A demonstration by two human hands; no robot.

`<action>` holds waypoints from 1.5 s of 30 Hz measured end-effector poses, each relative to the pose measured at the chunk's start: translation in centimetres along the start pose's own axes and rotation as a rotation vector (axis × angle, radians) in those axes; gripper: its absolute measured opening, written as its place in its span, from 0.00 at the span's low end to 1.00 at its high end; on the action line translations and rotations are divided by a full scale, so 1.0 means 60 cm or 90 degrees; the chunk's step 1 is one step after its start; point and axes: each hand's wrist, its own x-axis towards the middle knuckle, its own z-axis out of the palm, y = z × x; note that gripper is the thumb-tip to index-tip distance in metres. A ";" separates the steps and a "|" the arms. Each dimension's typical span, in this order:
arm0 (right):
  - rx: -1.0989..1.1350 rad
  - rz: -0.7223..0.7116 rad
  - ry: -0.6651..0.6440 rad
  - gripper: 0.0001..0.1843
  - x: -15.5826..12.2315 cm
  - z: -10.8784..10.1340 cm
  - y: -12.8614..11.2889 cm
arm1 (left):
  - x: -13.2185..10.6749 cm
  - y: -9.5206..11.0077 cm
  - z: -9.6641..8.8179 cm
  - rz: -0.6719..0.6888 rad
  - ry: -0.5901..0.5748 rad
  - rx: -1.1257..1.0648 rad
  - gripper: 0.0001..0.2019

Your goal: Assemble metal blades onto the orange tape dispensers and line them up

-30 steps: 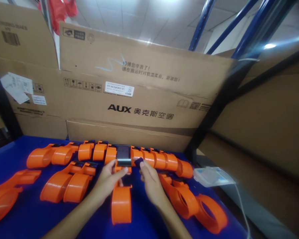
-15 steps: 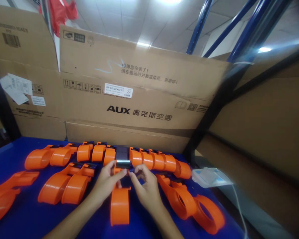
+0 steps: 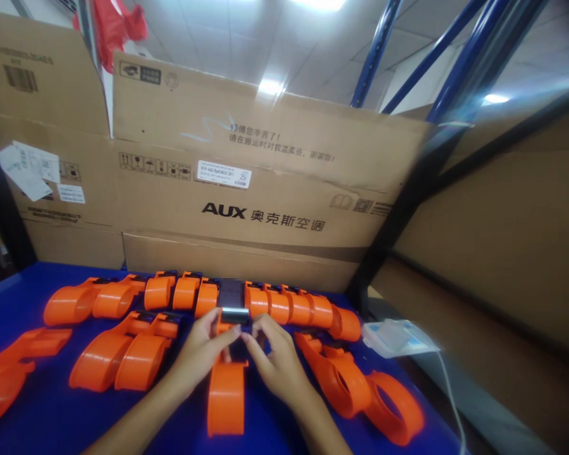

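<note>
An orange tape dispenser (image 3: 226,404) is in front of me, its wide ring hanging toward me. My left hand (image 3: 201,347) grips its upper part, thumb across the front. At its top is a shiny metal strip (image 3: 235,315), and a dark flat plate (image 3: 231,292) rises just behind; whether the plate belongs to it I cannot tell. My right hand (image 3: 277,360) is closed, thumb and forefinger pinching at a small dark blue piece (image 3: 245,328) on the dispenser's right side. My fingers partly cover that piece.
More orange dispensers (image 3: 159,292) stand in a row at the back of the blue table (image 3: 171,423). Others lie left and right, including one ring (image 3: 393,407). A clear plastic case (image 3: 398,338) with a white cord sits at the right edge. A cardboard wall (image 3: 265,189) closes the back.
The view has shifted slightly. Both hands stay on the dispenser, and its top looks tipped a little, with the metal strip showing brighter. My right fingertips moved slightly left.
</note>
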 end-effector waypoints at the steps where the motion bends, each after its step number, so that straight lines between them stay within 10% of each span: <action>1: 0.001 0.005 -0.001 0.11 -0.001 -0.002 -0.003 | -0.001 0.001 0.001 -0.003 0.000 -0.007 0.19; 10: 0.292 0.101 0.094 0.11 -0.003 -0.008 0.000 | -0.018 0.018 0.013 -0.075 -0.052 -0.147 0.29; 16: 0.449 0.174 -0.055 0.23 0.001 -0.009 -0.005 | -0.041 0.031 0.022 -0.156 -0.174 -0.169 0.34; 37: 0.398 0.215 0.043 0.19 0.005 0.029 0.003 | -0.026 0.024 0.030 -0.067 -0.133 -0.173 0.21; 45: 0.143 0.125 0.040 0.16 0.003 0.017 0.007 | -0.002 0.051 -0.012 -0.139 0.011 -0.373 0.24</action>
